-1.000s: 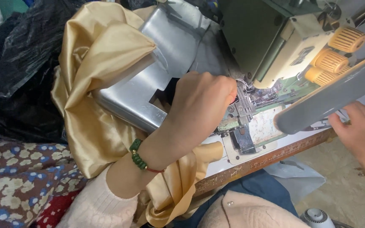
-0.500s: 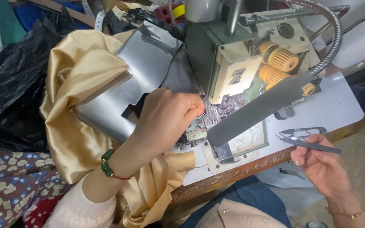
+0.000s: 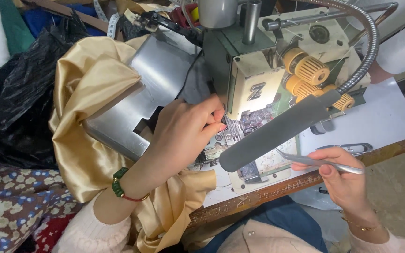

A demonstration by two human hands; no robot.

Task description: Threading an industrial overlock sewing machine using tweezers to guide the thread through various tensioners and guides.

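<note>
OK, head view. Left hand is up at the needle area of the overlock sewing machine, fingertips pinched narrow right beside the presser foot; whatever they pinch is too small to tell, possibly thread. Wrist carries a green bead bracelet.

Right hand holds metal tweezers, thumb and fingers closed on the shaft, tip pointing left toward the machine bed just under the grey lamp head. That lamp hangs off a flexible gooseneck and sits between the camera and the stitch plate, hiding part of it.

Gold satin fabric is bunched over the left end of the machine's steel side cover and trails down under the left forearm off the table edge. Thread snips lie on the white table top just beyond the right hand, not touched. Yellow tension knobs face the camera. Black plastic bag far left.
</note>
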